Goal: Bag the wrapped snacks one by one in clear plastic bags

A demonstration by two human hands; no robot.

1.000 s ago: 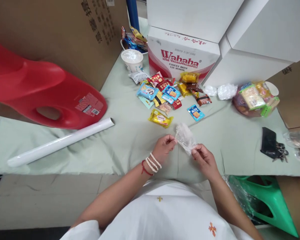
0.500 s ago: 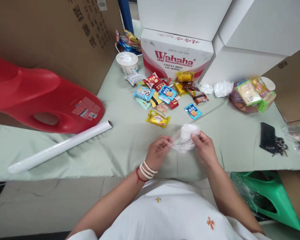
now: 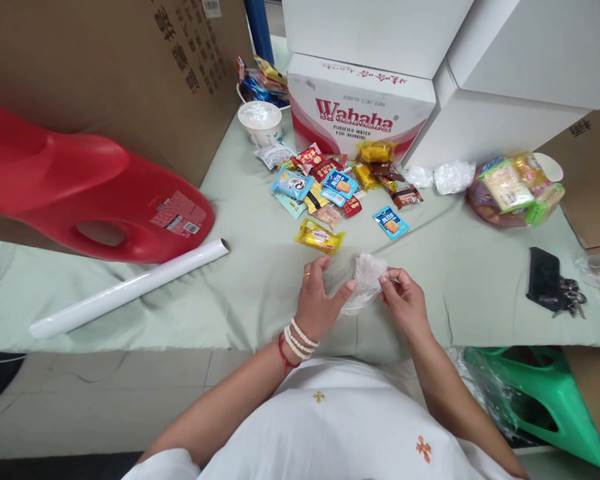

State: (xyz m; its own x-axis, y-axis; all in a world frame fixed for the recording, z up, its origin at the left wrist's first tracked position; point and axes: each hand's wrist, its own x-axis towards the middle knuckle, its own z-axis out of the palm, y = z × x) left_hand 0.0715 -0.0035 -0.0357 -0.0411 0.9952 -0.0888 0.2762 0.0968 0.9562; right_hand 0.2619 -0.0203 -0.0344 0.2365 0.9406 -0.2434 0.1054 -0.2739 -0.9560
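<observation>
Between my two hands is a crumpled clear plastic bag [image 3: 367, 283] with a whitish bunched part at its top. My right hand [image 3: 405, 297] pinches the bag's right edge between thumb and fingers. To its left, my left hand [image 3: 323, 297] has thumb and fingers apart, the thumb close to the bag's left side; whether it touches the film I cannot tell. Just beyond my left hand lies a yellow-wrapped snack [image 3: 320, 236]. A blue snack packet [image 3: 391, 222] lies past the bag, and a heap of small wrapped snacks [image 3: 325, 180] spreads behind them.
A red jug [image 3: 105, 200] and a white tube [image 3: 130, 288] lie on the left. A Wahaha carton [image 3: 360, 107] and a paper cup [image 3: 261, 123] stand at the back. On the right are a bowl of snacks [image 3: 490, 210], a black pouch [image 3: 543, 277] and keys [image 3: 573, 297].
My left hand has let go of the bag's left side and its fingers have spread. My right hand keeps its pinch, and the bag hangs more bunched. The view has shifted slightly.
</observation>
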